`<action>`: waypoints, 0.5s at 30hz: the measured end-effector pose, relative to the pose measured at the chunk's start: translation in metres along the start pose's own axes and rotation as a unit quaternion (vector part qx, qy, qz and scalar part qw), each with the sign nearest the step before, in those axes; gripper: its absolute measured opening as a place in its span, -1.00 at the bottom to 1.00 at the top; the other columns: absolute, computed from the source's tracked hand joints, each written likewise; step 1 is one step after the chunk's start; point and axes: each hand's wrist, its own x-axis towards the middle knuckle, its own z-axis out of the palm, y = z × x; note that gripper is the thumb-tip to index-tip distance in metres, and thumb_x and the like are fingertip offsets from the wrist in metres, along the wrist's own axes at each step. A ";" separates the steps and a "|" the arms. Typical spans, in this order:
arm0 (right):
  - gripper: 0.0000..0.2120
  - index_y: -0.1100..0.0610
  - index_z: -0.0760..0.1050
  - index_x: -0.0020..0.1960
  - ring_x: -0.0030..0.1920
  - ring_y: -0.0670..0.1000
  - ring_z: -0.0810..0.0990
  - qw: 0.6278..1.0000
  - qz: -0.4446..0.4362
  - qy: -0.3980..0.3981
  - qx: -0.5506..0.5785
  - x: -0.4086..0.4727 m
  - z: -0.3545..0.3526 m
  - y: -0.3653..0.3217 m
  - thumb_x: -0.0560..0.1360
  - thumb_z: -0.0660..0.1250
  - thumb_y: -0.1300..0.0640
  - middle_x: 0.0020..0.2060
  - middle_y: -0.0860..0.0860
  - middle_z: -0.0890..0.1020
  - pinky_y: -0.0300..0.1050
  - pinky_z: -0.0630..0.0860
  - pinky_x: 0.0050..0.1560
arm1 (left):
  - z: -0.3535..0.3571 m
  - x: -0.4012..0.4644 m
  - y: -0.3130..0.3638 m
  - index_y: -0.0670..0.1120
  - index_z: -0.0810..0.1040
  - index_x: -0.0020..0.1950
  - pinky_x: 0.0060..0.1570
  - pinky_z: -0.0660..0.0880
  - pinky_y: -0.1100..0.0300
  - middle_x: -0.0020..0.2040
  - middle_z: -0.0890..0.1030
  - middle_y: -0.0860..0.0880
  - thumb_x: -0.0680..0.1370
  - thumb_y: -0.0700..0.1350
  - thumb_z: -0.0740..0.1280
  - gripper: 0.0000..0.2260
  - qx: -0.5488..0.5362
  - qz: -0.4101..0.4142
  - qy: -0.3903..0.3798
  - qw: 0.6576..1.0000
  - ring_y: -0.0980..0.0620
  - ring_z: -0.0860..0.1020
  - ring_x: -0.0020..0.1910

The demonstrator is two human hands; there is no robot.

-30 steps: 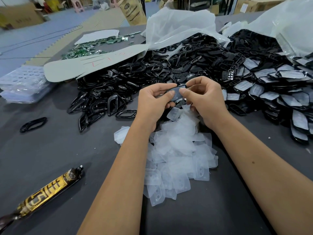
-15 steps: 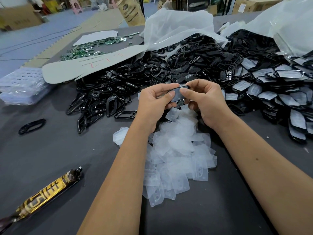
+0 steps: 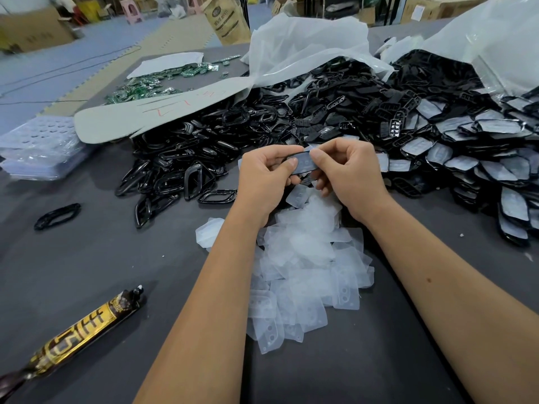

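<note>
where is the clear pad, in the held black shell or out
In, it seems: clear pad lies within rim of black shell, which left hand and right hand pinch.

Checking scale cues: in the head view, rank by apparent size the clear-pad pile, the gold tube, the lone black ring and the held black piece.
1. clear-pad pile
2. gold tube, nearer the camera
3. lone black ring and held black piece: alike, unranked

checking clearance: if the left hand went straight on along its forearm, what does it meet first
Probably the heap of black plastic parts just beyond the left hand, which grips a black piece; how high the hand is held is unclear.
</note>
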 end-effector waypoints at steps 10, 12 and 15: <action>-0.91 0.15 0.62 0.08 -0.40 0.01 0.63 0.973 -0.153 -0.011 -0.170 -0.006 0.004 -0.004 0.63 0.34 0.24 -0.36 0.05 0.67 -0.10 0.55 -0.30 | -0.001 0.001 0.003 -0.12 0.72 0.00 -0.33 0.48 0.29 -0.34 0.63 -0.02 0.58 -0.39 0.31 -0.75 -0.037 -0.057 0.024 0.997 0.12 0.49 -0.42; -0.88 0.14 0.69 0.12 -0.26 0.02 0.64 0.968 -0.172 -0.044 -0.178 -0.008 0.005 -0.007 0.60 0.42 0.21 -0.18 0.06 0.68 -0.12 0.58 -0.12 | -0.006 0.002 0.005 -0.18 0.72 -0.01 -0.37 0.40 0.30 -0.27 0.58 -0.14 0.59 -0.39 0.27 -0.76 -0.073 -0.081 0.044 0.993 0.11 0.43 -0.43; -0.78 0.16 0.71 0.16 -0.14 0.03 0.62 0.963 -0.186 -0.066 -0.181 -0.008 0.007 -0.008 0.51 0.54 0.21 0.00 0.11 0.62 -0.17 0.57 0.03 | -0.012 0.001 0.009 -0.28 0.68 0.00 -0.42 0.33 0.34 -0.18 0.53 -0.19 0.63 -0.38 0.23 -0.78 -0.151 -0.117 0.039 0.981 0.12 0.39 -0.43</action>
